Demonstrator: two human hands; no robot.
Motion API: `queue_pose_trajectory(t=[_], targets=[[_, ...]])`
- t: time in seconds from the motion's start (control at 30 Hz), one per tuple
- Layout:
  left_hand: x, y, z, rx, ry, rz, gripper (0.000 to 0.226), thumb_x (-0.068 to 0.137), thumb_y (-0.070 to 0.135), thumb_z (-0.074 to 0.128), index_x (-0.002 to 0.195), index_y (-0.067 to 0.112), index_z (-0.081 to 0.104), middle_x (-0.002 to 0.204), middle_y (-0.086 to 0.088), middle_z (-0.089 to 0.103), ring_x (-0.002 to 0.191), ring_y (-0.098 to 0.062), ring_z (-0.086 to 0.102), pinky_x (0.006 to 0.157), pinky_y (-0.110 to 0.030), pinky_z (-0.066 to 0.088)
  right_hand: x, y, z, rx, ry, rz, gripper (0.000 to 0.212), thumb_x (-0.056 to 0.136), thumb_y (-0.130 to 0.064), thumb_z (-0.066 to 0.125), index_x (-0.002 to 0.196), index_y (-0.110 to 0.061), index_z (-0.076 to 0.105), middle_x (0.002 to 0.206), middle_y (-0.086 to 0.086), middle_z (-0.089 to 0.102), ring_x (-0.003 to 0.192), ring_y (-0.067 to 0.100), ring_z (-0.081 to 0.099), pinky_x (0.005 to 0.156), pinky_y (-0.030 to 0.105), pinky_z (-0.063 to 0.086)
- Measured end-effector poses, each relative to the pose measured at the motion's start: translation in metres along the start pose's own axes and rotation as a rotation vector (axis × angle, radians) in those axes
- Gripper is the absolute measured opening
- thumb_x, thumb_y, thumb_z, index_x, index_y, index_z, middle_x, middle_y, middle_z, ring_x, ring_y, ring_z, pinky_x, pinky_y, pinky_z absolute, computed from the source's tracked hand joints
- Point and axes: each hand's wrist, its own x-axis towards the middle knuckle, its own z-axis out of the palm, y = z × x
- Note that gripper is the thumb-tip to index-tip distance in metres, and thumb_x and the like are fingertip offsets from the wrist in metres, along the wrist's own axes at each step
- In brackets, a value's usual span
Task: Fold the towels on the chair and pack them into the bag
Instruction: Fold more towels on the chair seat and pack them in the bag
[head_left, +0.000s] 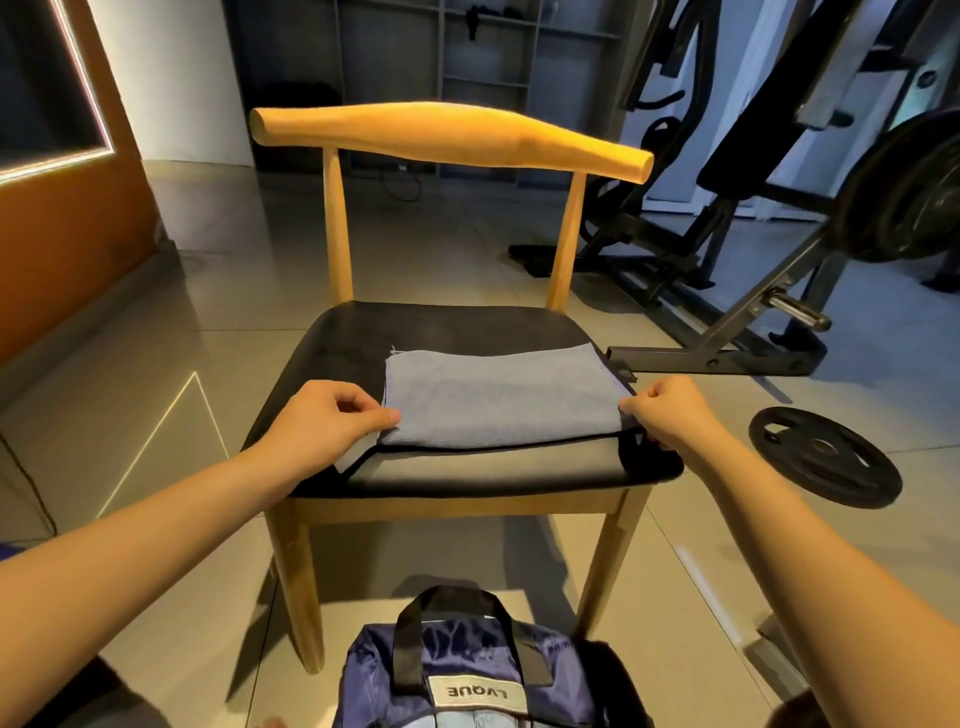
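Pinching the near left corner of a light blue-grey terry towel (498, 400) between thumb and forefinger, the person's left hand (322, 421) lies low over the seat with its other fingers curled in. The right hand (670, 410) mirrors it at the near right corner, fingers tightly curled and the thumb and forefinger closed on the cloth's edge. The towel lies flat as a wide rectangle across the front half of the black padded seat (441, 327) of a light wooden chair with a curved top rail (452, 132). Under the towel, and showing in front of it, lies a grey cloth with dark piping along its edge (483, 467), spread to the front lip of the seat; the lower fingers of the right hand touch its right end.

On the tiled floor (208, 291) just in front of the chair, between the person's forearms, stands a navy blue fabric bag with black webbing handles (467, 670), a pale label on its near face. To the right of the chair a black round weight plate (826, 457) lies flat on the floor, and a black steel gym machine (727, 208) stands behind it.
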Motion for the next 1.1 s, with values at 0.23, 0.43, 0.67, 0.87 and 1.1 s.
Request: queue_pose_trajectory(t=[0.23,0.43,0.67,0.87,1.1], targets=[[-0.012,0.017,0.020,-0.177,0.068,-0.180,0.009,0.089,0.017,0.078,0.082,0.012,0.079,0.091,-0.005,0.071,0.091,-0.016,0.061,0.079,-0.034,0.048,-0.005,-0.002,-0.001,-0.006,-0.015,0.093,0.022,0.097,-0.024,0.063,0.092,-0.003,0.063,0.073,0.011,0.063,0.060,0.021,0.058,0.051,0.028,0.046],[-0.017,0.010,0.020,0.039,0.060,-0.173,0.016,0.083,0.018,0.080,0.071,0.008,0.077,0.079,-0.015,0.071,0.080,-0.027,0.069,0.074,-0.044,0.062,-0.009,-0.006,-0.007,0.178,0.003,0.162,0.014,0.094,-0.013,0.070,0.098,-0.001,0.064,0.091,0.019,0.071,0.068,0.026,0.072,0.044,0.028,0.055],[-0.016,0.004,0.008,0.338,-0.074,-0.109,0.028,0.077,0.042,0.086,0.071,0.017,0.077,0.074,-0.004,0.071,0.077,-0.021,0.069,0.074,-0.040,0.063,-0.014,-0.009,-0.009,0.298,0.016,0.221,0.014,0.094,-0.006,0.067,0.106,-0.001,0.061,0.095,0.017,0.069,0.066,0.023,0.069,0.033,0.018,0.043],[-0.017,-0.001,0.012,0.678,-0.074,0.543,0.046,0.074,0.075,0.070,0.102,0.040,0.060,0.105,0.023,0.050,0.096,-0.006,0.048,0.084,-0.022,0.042,-0.016,-0.010,-0.005,0.377,-0.051,0.123,0.026,0.093,-0.018,0.071,0.114,-0.004,0.062,0.097,0.017,0.069,0.075,0.026,0.070,0.047,0.028,0.056],[-0.010,0.020,-0.005,0.597,-0.031,0.613,0.010,0.095,0.032,0.064,0.087,0.026,0.067,0.083,0.012,0.063,0.078,-0.005,0.055,0.072,-0.033,0.048,-0.015,-0.023,-0.031,0.659,-0.070,-0.047,0.024,0.095,-0.001,0.061,0.117,-0.009,0.064,0.091,0.016,0.063,0.058,0.019,0.059,0.052,0.029,0.056]])
